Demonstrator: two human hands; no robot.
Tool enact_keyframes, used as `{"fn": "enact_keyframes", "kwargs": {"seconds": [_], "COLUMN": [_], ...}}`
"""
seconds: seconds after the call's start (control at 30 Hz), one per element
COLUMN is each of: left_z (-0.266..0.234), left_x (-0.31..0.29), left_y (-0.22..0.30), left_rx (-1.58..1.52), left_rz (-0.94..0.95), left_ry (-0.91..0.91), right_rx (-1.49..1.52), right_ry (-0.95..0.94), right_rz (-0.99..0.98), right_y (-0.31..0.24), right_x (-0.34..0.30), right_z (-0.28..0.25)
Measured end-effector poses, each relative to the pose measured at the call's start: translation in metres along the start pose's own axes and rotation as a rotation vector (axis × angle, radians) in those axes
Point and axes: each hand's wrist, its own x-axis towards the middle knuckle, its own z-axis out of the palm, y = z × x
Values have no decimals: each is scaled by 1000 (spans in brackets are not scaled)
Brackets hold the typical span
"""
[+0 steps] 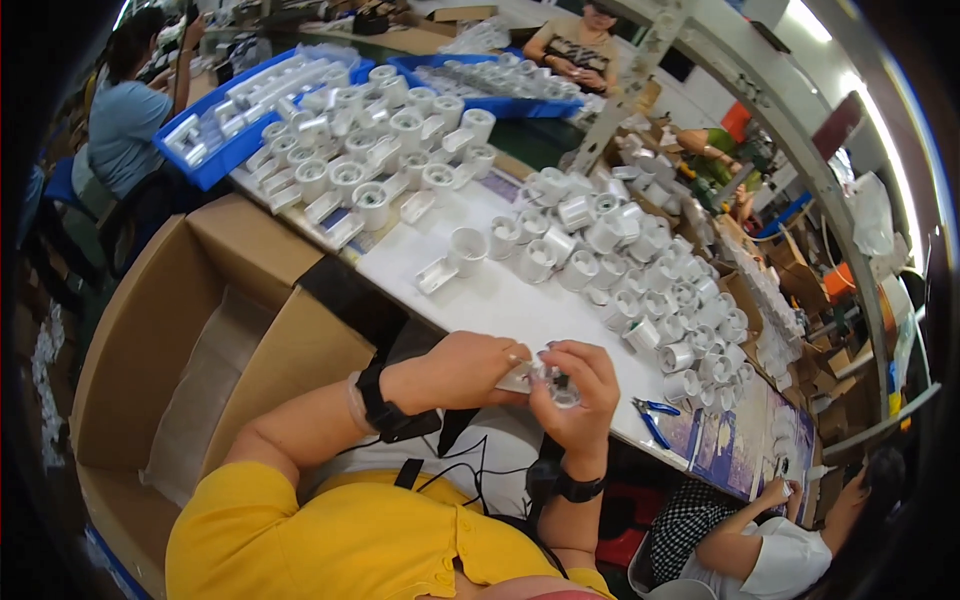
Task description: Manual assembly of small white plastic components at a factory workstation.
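Note:
Close to my body, at the table's near edge, both hands meet around one white plastic part (564,395) with a round, hollow end. My left hand (460,370) pinches it from the left, and its fingertips are partly covered. Curled round the part's other side is my right hand (584,398), thumb and fingers closed on it. Much of the part is hidden by my fingers. On the white table (500,306) just beyond stands a single white cup-shaped part (467,250) with a flat arm sticking out.
Many similar parts (370,200) crowd the table's far left, and a heap of white cups (640,250) covers its right. Blue-handled pliers (655,420) lie near the right edge. Blue bins (205,170) stand behind. An open cardboard box (140,350) is at my left. Several people sit nearby.

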Motion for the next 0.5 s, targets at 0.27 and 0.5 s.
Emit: {"fn": "enact_keyframes", "kwargs": {"seconds": [0.27, 0.5], "left_z": [-13, -29], "left_x": [-2, 0], "left_y": [0, -6], "left_rx": [74, 21], "left_rz": [-22, -51], "left_ry": [-39, 12], "right_rx": [-52, -113], "right_ry": [-32, 76], "right_rz": [-46, -123], "right_y": [-4, 7], "right_x": [6, 6], "right_z": [2, 6]}}
